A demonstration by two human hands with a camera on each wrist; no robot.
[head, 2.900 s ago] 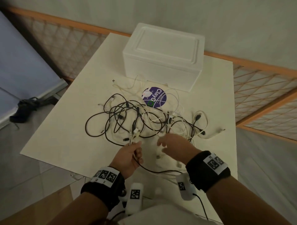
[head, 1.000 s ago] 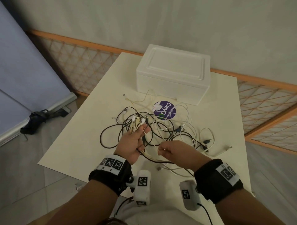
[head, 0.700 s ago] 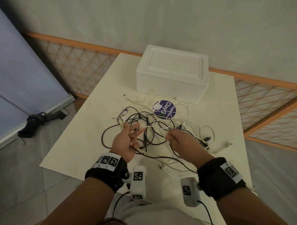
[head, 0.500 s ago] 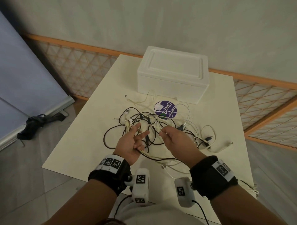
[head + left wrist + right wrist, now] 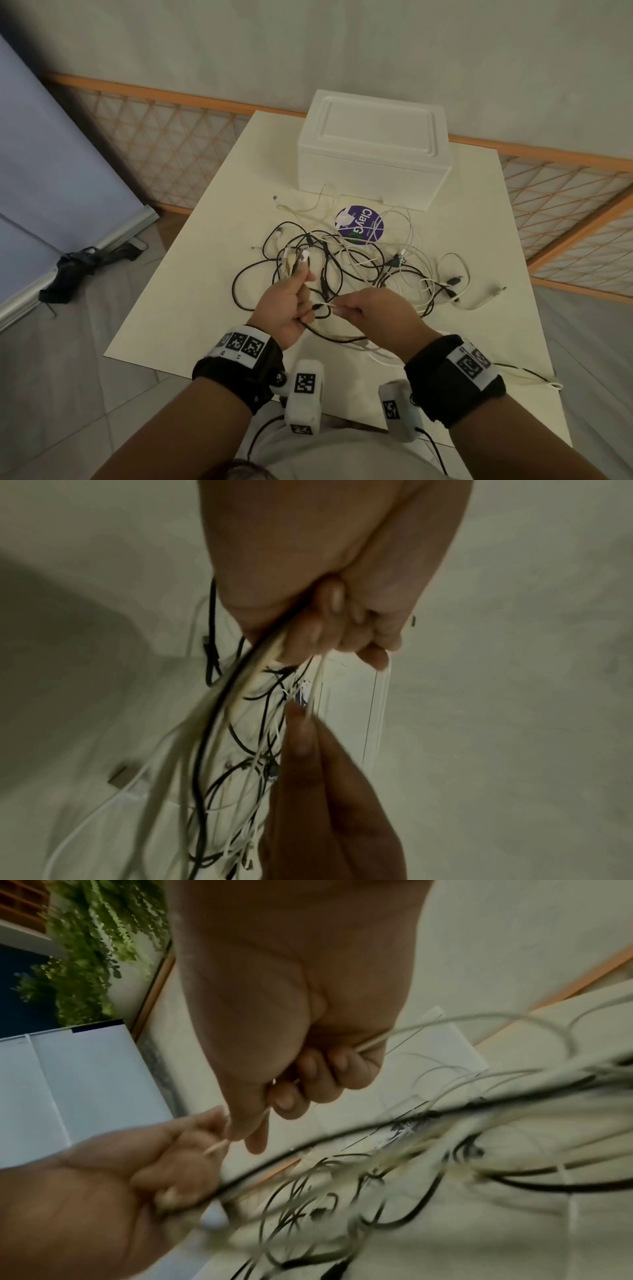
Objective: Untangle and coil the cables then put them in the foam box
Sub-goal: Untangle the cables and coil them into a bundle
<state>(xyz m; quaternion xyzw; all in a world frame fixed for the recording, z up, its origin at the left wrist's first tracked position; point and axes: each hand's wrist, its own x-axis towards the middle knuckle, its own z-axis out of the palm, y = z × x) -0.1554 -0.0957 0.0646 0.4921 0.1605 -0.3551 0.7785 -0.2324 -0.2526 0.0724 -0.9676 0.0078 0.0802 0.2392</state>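
Two hands are working above the near part of a cream rectangular surface [image 5: 191,291]. The left hand [image 5: 287,308] is gripping a bundle of black and white cables [image 5: 342,260], plugs pointing away; the right hand [image 5: 373,313] is pinching one white strand. The tangle is sprawling mid-surface, short of the closed white foam box [image 5: 373,147] at the far edge, with bare margins left and right.

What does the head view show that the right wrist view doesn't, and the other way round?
Only the head view shows the closed foam box, the purple sticker and the whole table. Only the right wrist view shows green foliage and the right hand's curled fingers from below, around a white cable. Both show the left hand gripping cable ends, the right hand and the cable tangle.
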